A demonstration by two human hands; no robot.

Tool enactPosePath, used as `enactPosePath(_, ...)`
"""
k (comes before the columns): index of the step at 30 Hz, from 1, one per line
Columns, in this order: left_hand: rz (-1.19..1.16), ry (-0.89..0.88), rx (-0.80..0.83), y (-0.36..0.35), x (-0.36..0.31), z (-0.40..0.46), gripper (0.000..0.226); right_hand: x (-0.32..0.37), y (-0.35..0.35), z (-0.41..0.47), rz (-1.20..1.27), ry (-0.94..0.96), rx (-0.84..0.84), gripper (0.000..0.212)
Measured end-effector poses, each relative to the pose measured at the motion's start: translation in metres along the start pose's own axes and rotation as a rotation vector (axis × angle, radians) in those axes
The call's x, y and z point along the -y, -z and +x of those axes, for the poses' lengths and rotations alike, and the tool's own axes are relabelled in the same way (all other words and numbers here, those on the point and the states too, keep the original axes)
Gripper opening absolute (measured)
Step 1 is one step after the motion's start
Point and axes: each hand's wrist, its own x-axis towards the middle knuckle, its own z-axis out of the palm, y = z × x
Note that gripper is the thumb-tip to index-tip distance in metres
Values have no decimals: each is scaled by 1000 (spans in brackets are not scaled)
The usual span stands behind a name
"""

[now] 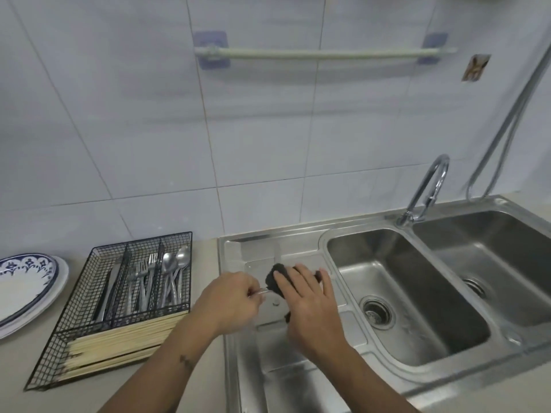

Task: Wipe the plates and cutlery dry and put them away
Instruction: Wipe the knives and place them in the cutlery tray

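Two bare forearms reach over the steel drainboard (298, 383). Left hand (231, 299) pinches a thin metal utensil handle (261, 291), likely stiff, light, slippery when wet. Right hand (310, 305) folds a dark cloth (275, 278) round its hidden end. Beside the sink's left edge, a wire caddy (89, 293) holds knives, forks, spoons, chopsticks; plates (26, 290) are stacked further left.

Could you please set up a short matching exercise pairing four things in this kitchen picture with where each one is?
Things:
1. dark cloth
2. chopsticks
3. patterned plate
4. spoons

Places:
a. rightmost upright slot of the wire cutlery tray
b. under the right hand, over the drainboard
c. front compartment of the wire tray
d. counter, far left, stacked on a plain plate

Pairs: 1-b, 2-c, 3-d, 4-a
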Motion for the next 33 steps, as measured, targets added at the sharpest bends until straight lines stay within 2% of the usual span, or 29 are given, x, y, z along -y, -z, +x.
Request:
enactPosePath(4,41,-70,-40,-3,-5,-16,33,-7,17,-14,-69,-148,-1,73)
enactPosePath(9,156,-189,-163,1,-15,-25,34,-1,35,-20,-16,-34,-37,69)
enactPosePath(11,179,-206,-172,1,-15,-29,28,-13,37,-24,-13,-111,-13,71)
enactPosePath(14,137,-176,-129,-7,-9,-35,22,-34,37,-30,37,-257,-63,68)
enactPosePath(18,63,-124,-4,-3,-7,-35,29,-41,48,-27,187,-348,-231,66)
enactPosePath(22,-62,-96,44,10,-19,-37,28,-16,55,-21,190,-185,-301,62)
enactPosePath(26,-233,-79,47,13,-31,-41,25,5,44,-31,88,-6,-216,60)
enactPosePath(31,-275,-70,51,7,-32,-51,22,-11,40,-47,-36,-141,-143,63)
enactPosePath(33,-323,-46,69,3,-32,-52,21,-5,44,-46,-58,-119,-118,67)
